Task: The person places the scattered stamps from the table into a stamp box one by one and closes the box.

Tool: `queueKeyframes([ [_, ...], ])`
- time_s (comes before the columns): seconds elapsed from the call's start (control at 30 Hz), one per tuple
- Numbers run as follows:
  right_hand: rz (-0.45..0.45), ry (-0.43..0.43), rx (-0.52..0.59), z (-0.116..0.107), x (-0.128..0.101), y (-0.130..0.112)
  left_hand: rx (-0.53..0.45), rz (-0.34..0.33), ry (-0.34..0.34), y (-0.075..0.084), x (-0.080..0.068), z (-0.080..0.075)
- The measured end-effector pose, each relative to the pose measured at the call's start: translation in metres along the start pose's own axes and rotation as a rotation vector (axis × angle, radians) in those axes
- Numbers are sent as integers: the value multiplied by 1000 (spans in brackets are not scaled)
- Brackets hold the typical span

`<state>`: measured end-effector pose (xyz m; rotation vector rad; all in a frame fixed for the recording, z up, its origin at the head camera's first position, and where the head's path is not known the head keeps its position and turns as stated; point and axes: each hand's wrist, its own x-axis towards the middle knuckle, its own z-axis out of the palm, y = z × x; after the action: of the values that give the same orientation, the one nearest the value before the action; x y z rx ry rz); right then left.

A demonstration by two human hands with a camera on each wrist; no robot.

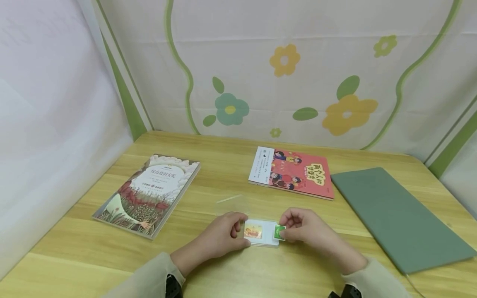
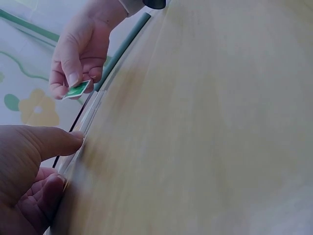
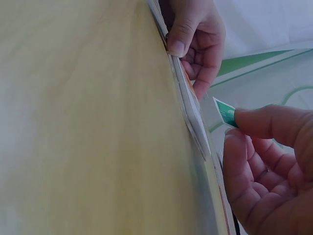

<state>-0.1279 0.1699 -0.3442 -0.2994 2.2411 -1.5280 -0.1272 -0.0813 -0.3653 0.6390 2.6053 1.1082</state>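
Observation:
My left hand point(image 1: 220, 235) holds the left end of a thin white rectangular card case point(image 1: 269, 234), thumb at the near edge and fingers at the far edge. On the case's left half lies a small yellow and red stamp point(image 1: 253, 231). Between thumb and forefinger, my right hand point(image 1: 309, 229) pinches a small green stamp point(image 1: 279, 231) with a white border. From the head view, this stamp overlaps the right end of the case. In the right wrist view the green stamp point(image 3: 226, 112) appears tilted and raised above the case point(image 3: 190, 110).
A clear plastic sheet point(image 1: 232, 203) lies just beyond the left hand. An illustrated book point(image 1: 149, 192) is at the left of the wooden table point(image 1: 208, 275). Farther back rests a red book point(image 1: 294, 171), and a grey-green mat or folder point(image 1: 402, 219) lies at the right.

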Motion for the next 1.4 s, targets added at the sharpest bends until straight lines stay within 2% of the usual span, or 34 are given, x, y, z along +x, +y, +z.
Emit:
queueKeyframes([
  [0.33, -1, 0, 9, 9, 8, -3, -3, 11, 3, -1, 1, 1],
  [0.5, -5, 16, -45, 11, 12, -1, -7, 9, 3, -1, 1, 1],
  [0.87, -48, 95, -238, 18, 18, 1, -14, 0, -1, -1, 1, 2],
  [1.17, -71, 123, -320, 22, 18, 1, -18, -3, -3, -1, 1, 1],
  [1.4, -82, 142, -343, 23, 19, 1, -2, 0, 8, -4, 0, 2],
])
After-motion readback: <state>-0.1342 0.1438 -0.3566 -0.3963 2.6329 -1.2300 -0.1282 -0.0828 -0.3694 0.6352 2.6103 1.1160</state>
